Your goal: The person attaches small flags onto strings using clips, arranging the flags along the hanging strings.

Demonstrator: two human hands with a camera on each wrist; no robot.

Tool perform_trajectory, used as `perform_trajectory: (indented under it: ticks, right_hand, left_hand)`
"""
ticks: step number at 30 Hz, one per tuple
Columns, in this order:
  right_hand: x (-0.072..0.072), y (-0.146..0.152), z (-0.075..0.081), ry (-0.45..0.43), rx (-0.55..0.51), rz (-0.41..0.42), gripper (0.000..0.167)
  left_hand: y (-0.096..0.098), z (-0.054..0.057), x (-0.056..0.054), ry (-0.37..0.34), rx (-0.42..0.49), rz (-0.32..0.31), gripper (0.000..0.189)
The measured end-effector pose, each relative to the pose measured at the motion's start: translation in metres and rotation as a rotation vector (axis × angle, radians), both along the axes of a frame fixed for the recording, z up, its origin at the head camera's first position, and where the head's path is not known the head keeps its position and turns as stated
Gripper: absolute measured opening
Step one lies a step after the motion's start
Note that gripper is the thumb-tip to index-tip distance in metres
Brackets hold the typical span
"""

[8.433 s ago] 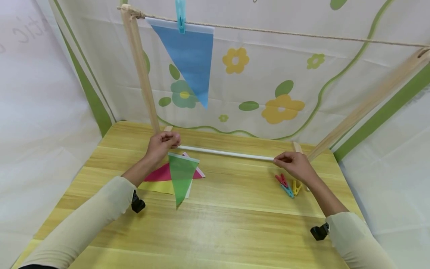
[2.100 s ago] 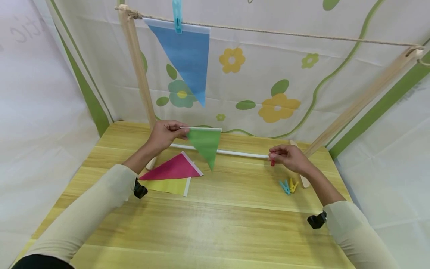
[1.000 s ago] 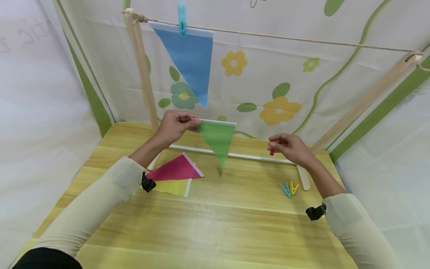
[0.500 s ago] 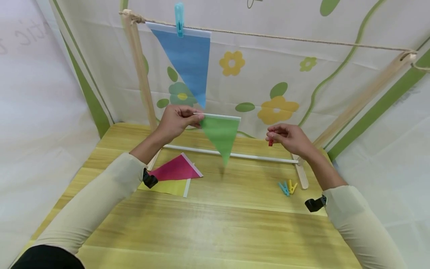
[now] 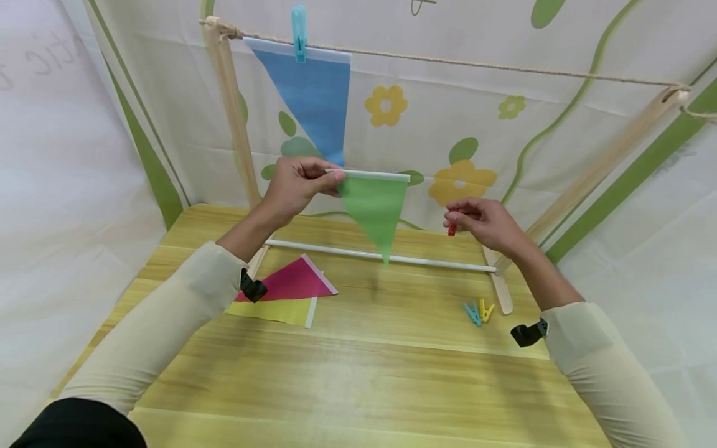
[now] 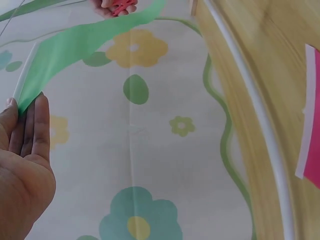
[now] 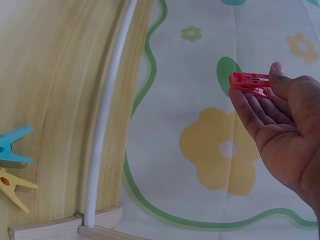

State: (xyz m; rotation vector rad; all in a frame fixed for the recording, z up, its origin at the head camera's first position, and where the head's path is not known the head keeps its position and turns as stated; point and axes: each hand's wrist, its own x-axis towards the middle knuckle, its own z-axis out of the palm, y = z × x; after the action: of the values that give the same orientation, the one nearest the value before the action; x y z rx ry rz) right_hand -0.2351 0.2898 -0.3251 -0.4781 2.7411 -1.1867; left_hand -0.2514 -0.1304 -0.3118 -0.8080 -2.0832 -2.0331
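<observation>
My left hand (image 5: 299,190) pinches a green triangular flag (image 5: 374,208) by the left end of its white top strip, and the flag hangs point down above the table. To the right, my right hand (image 5: 484,224) holds a red clothespin (image 5: 452,222) between thumb and fingers; the right wrist view shows the clothespin (image 7: 250,82) lying along the fingertips. Higher up, a blue flag (image 5: 310,93) hangs from a rope (image 5: 476,64) under a light blue clothespin (image 5: 299,34). The blue flag's tip is partly behind my left hand.
Wooden posts (image 5: 232,118) (image 5: 605,168) carry the rope, with a white rod (image 5: 330,250) low between them. A pink flag (image 5: 294,281) lies over a yellow flag (image 5: 280,311) on the table (image 5: 358,373). Blue (image 5: 473,313) and yellow clothespins (image 5: 486,310) lie at right.
The green flag left the pile in my left hand and has risen toward the rope. My right hand took the red clothespin from the table and lifted it. Both hands earlier held the white rod.
</observation>
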Motion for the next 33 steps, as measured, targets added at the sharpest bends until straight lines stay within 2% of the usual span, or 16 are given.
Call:
perform_trajectory:
  ticks: [9,18,24,33]
  right_hand:
    - [-0.002,-0.003,0.013,-0.005,-0.024,0.002,0.044]
    - [-0.003,-0.010,0.026,-0.010,-0.045,-0.025,0.038]
    - [-0.004,-0.015,0.036,-0.017,-0.082,-0.043,0.041]
    - [-0.004,-0.021,0.048,0.015,-0.060,-0.025,0.039]
  left_hand:
    - [0.003,0.013,-0.002,-0.006,0.059,0.010,0.019]
    - [0.003,0.022,-0.001,-0.011,0.058,0.008,0.014]
    - [0.004,0.028,-0.001,0.002,0.021,0.016,0.018]
    - [0.007,0.037,-0.004,-0.007,0.035,0.032,0.022]
